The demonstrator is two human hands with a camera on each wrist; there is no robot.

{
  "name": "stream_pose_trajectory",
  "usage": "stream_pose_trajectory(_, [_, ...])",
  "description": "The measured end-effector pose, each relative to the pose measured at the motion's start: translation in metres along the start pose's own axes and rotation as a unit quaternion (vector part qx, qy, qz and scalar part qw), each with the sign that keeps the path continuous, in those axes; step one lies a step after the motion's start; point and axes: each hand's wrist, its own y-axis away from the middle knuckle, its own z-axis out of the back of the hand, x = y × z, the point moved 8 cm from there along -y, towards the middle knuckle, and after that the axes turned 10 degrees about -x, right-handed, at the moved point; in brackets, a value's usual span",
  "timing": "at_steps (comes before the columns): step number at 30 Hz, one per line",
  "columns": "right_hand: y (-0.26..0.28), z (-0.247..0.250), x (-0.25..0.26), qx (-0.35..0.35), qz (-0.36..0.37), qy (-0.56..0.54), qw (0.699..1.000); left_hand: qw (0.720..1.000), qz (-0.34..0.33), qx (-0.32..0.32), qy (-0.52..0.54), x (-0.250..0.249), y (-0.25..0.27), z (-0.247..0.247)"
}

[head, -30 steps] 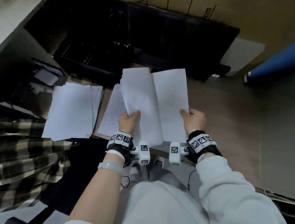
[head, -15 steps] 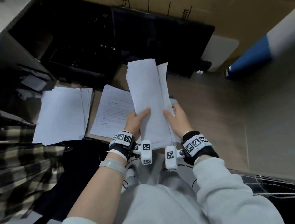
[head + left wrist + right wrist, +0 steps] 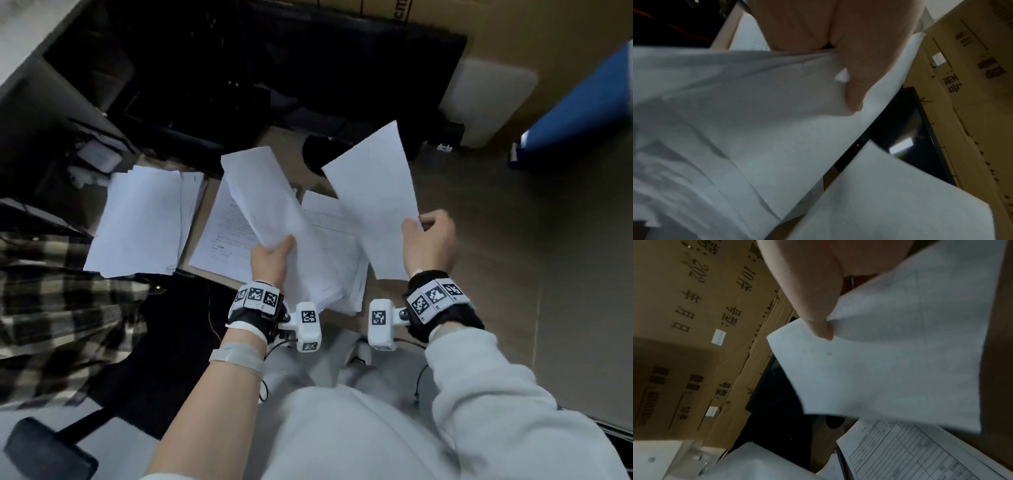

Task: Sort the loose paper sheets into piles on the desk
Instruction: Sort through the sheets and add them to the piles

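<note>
My left hand [image 3: 270, 258] grips a thick stack of white sheets [image 3: 274, 219] by its lower edge, thumb on top [image 3: 855, 91], held above the desk. My right hand [image 3: 428, 240] pinches a single white sheet [image 3: 376, 202] by its right edge, lifted clear of the stack; the thumb presses on that single sheet [image 3: 890, 369] in the right wrist view. On the desk lie a pile of blank sheets [image 3: 140, 219] at the left, a printed sheet [image 3: 222, 236] in the middle, and a pile of table forms [image 3: 329, 219] under the held stack, the forms' grid [image 3: 910, 451] showing.
The wooden desk [image 3: 479, 240] stretches out to the right. A dark monitor [image 3: 342, 68] and cardboard boxes [image 3: 513, 34] stand behind. A blue object [image 3: 575, 116] lies far right, a plaid cloth [image 3: 51, 308] at left, and black clutter [image 3: 102, 102] at the back left.
My right hand has drawn one sheet off the held stack and carried it out to the right. The left hand keeps its hold on the stack.
</note>
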Motion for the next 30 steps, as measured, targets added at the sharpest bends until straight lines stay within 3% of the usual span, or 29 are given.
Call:
stream_pose_trajectory(2, [0.006,-0.018,0.008,0.055,0.032,0.041,0.997,1.000,0.017,-0.013,0.004,0.005,-0.003,0.003])
stream_pose_trajectory(5, [0.035,-0.065,0.006,0.193,0.045,0.082,0.977,0.999,0.037,-0.014,-0.002,0.010,-0.009,0.010])
stream_pose_trajectory(7, [0.051,-0.090,0.000,0.234,0.031,0.085,0.968,0.999,0.037,-0.006,-0.019,0.011,-0.019,0.016])
stream_pose_trajectory(12, [0.073,-0.143,-0.017,0.231,-0.018,0.084,0.969,0.996,0.046,0.018,-0.073,0.016,-0.061,0.037])
stream_pose_trajectory(20, [0.100,-0.219,-0.020,0.237,-0.066,0.175,0.953,0.988,0.074,0.052,-0.129,0.010,-0.132,0.054])
stream_pose_trajectory(27, [0.106,-0.246,-0.006,0.299,-0.075,0.193,0.932,0.985,0.069,0.091,-0.132,-0.017,-0.154,0.038])
stream_pose_trajectory(30, [0.100,-0.241,0.014,0.315,-0.077,0.105,0.940,0.980,0.054,0.124,-0.143,-0.021,-0.152,0.025])
